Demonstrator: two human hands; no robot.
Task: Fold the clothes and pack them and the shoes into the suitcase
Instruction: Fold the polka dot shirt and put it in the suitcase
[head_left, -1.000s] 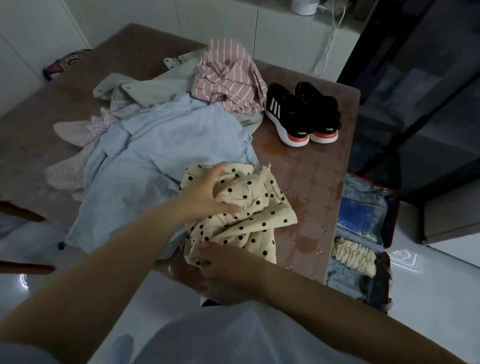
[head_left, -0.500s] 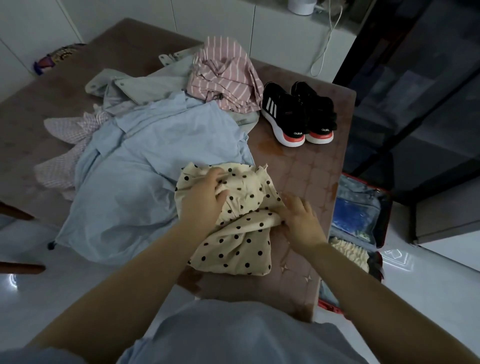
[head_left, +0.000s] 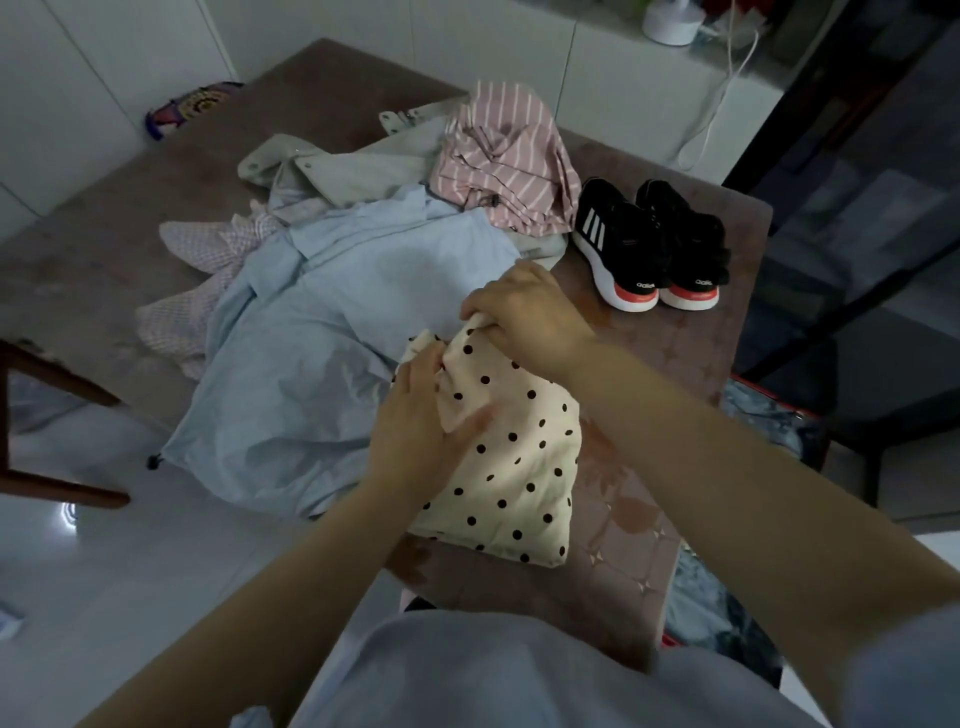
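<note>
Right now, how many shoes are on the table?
2. One black sneaker sits beside the pink striped garment; the other sneaker stands beside it, nearer the table edge. More could hide under clothes.

Left hand (head_left: 423, 415) flat, thumb spread, right hand (head_left: 524, 317) curled tight, forearms outstretched

Five garments (head_left: 519, 467), two black shoes (head_left: 623, 249), one suitcase (head_left: 763, 421), one table (head_left: 675, 364) and two hands (head_left: 421, 421) (head_left: 530, 317).
</note>
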